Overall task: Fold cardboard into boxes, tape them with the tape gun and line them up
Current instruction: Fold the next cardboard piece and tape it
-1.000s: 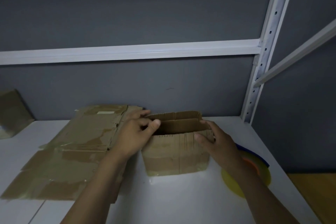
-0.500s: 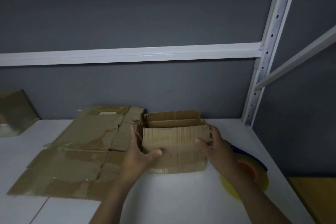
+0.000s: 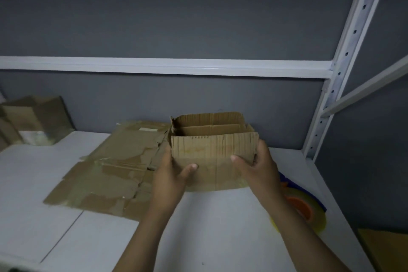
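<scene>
A small brown cardboard box (image 3: 212,152), its top flaps open and standing up, is in the middle of the white shelf. My left hand (image 3: 171,175) grips its left side, thumb pressed on the front face. My right hand (image 3: 259,169) grips the right side, thumb on the front. The box looks lifted slightly off the shelf and tilted toward me. A tape gun (image 3: 304,207) with a yellowish roll, orange core and blue body lies on the shelf to the right, partly hidden behind my right forearm.
Flattened cardboard sheets (image 3: 114,168) with old tape lie left of the box. Another folded box (image 3: 33,119) stands at the far left against the grey wall. A white upright post (image 3: 337,73) and a crossbar (image 3: 154,65) frame the shelf (image 3: 220,227).
My left hand moved from the box's top flap down to its left side. Both hands have since brought the box up and nearer to me.
</scene>
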Available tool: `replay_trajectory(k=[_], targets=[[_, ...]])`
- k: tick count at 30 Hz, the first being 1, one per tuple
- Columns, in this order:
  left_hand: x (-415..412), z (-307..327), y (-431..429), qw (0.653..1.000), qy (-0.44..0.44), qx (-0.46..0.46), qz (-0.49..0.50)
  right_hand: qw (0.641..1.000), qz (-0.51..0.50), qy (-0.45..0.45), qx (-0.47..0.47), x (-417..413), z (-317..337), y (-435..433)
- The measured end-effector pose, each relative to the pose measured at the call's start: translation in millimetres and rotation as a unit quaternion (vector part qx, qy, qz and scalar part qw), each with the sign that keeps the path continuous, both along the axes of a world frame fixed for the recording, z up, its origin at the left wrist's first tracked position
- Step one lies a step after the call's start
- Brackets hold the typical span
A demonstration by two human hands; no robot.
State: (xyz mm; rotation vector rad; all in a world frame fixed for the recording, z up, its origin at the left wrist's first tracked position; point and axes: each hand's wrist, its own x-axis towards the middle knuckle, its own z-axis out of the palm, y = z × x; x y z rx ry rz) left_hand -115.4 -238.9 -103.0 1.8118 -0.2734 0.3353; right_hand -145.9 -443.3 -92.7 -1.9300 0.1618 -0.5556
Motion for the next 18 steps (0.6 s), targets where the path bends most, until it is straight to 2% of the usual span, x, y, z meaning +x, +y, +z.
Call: replay_trajectory(k=[7, 18], targets=[[-11.4, 33.9, 82.3, 0.998, -0.023, -0.013, 0.057, 0.996, 0.034, -0.074, 0.036, -7.5, 32.6, 83.8], [-22.8, 36.4, 328.3, 0.985, -0.053, 0.058, 0.153, 0.984, 0.101, -0.086, 0.120, 14.6, 26.5, 328.3]])
